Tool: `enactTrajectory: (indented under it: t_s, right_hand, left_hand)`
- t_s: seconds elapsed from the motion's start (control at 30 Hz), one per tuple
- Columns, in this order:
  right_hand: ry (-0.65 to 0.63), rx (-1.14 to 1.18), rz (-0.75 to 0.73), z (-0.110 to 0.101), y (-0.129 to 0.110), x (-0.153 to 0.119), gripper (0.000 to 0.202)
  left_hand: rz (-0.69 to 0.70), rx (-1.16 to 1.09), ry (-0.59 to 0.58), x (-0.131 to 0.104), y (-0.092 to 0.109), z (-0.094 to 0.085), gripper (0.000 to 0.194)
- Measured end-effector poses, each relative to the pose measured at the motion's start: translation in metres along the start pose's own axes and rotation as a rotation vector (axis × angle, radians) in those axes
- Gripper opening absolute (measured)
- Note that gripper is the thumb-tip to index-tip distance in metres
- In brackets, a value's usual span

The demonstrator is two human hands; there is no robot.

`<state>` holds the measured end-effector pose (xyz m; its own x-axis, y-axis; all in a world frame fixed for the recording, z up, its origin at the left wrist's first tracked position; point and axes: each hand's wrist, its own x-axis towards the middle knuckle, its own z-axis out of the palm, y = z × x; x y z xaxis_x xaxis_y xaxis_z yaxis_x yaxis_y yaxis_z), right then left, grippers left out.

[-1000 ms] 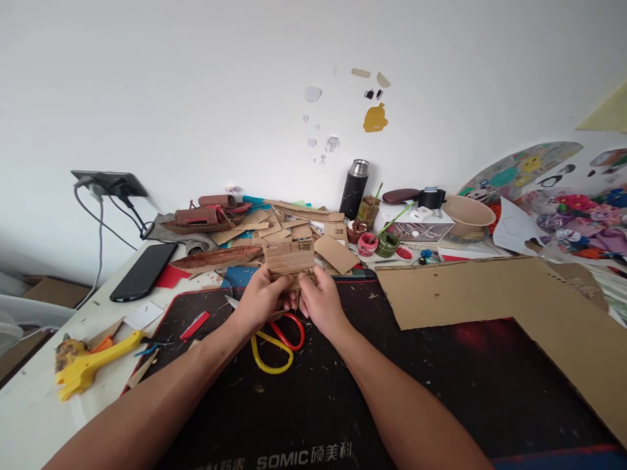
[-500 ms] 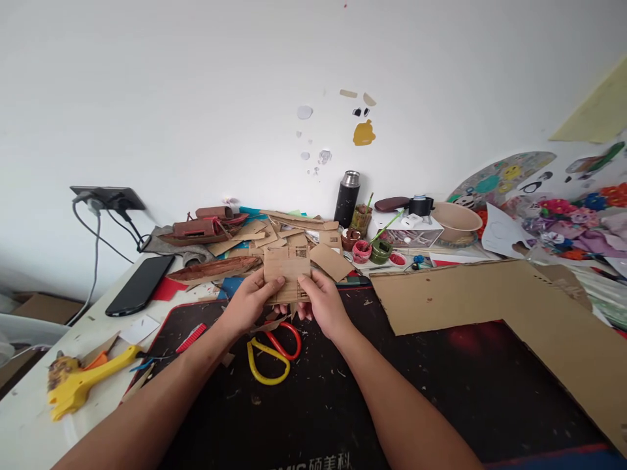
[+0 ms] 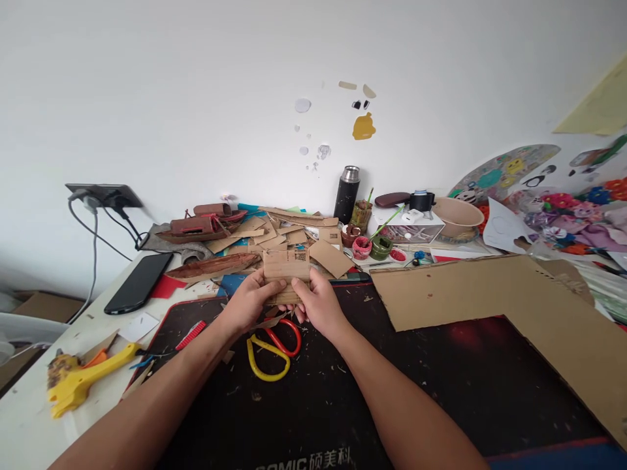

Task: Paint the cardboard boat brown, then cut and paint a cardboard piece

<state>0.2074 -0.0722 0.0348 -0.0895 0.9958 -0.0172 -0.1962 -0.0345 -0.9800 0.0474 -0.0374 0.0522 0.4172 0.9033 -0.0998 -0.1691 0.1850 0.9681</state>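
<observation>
A small rectangular cardboard piece point(image 3: 287, 266) with a printed code in its upper right corner is held up between both hands. My left hand point(image 3: 251, 299) grips its left side, thumb across the front. On the right side my right hand point(image 3: 321, 297) pinches it, its thumb close to the other thumb. Fingertips show below the piece; the rest of the fingers are hidden behind it. Just under the hands lie scissors with a red and a yellow handle point(image 3: 268, 359), their blades mostly hidden.
Cardboard scraps point(image 3: 333, 258) and brown model boats point(image 3: 198, 228) lie behind the hands. A large cardboard sheet point(image 3: 450, 294) covers the right side of the black mat point(image 3: 313, 418). Left are a phone point(image 3: 138, 284) and yellow glue gun point(image 3: 93, 378). Paint jars point(image 3: 381, 247) and a flask point(image 3: 347, 196) stand behind.
My right thumb has slid left across the cardboard piece, nearer my left thumb. The piece seems slightly bent or tilted now. The whole view has shifted slightly.
</observation>
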Motion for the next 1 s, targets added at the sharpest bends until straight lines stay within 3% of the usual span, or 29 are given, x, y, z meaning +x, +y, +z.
enactTrajectory:
  t_s: [0.27, 0.43, 0.7, 1.0]
  right_hand:
    - [0.054, 0.071, -0.04, 0.002, 0.014, 0.012, 0.035]
    - [-0.007, 0.05, 0.042, -0.005, 0.004, 0.007, 0.034]
    - [0.001, 0.061, 0.004, -0.008, -0.002, 0.004, 0.035]
    - [0.057, 0.101, -0.021, -0.004, 0.004, 0.008, 0.035]
  left_hand:
    - [0.01, -0.015, 0.037, 0.006, -0.009, 0.003, 0.038]
    - [0.033, 0.059, 0.038, 0.003, 0.0, 0.0, 0.041]
    - [0.032, 0.064, -0.028, 0.001, 0.007, -0.007, 0.03]
    - [-0.006, -0.021, -0.01, 0.004, -0.001, -0.004, 0.041]
